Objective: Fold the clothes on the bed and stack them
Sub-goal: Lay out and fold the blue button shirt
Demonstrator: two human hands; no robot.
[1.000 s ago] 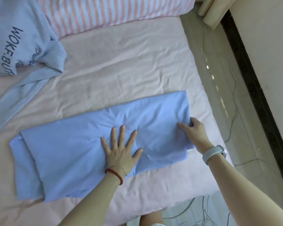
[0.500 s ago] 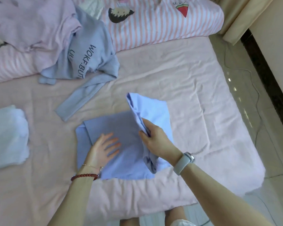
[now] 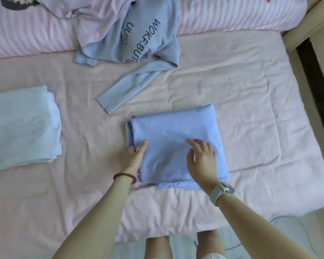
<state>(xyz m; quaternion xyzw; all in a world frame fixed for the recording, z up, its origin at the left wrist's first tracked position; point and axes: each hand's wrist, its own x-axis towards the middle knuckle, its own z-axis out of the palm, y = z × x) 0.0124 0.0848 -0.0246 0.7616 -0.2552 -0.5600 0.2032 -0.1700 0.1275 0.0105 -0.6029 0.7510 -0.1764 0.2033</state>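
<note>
Lying near the front edge of the bed (image 3: 251, 75), the blue garment (image 3: 174, 139) is folded into a compact rectangle, with a lower layer protruding slightly along its left and front edges. We see the left hand (image 3: 134, 155) at the garment's left edge: the thumb lies on the top layer, the other digits are hidden under or behind the fabric, so it appears to grip that edge. We see the right hand (image 3: 202, 157) over the garment's right half, fingers spread and loosely extended, holding nothing; whether it touches the cloth we cannot tell. A red bead bracelet (image 3: 124, 176) sits on the left wrist and a watch (image 3: 222, 192) on the right. A white folded stack (image 3: 21, 128) lies well apart to the left. Beyond the garment, an unfolded grey-blue lettered top (image 3: 148, 34) lies with one sleeve extended toward the blue garment, partly over the striped duvet (image 3: 232, 15), beside a lilac garment (image 3: 94, 17).
</note>
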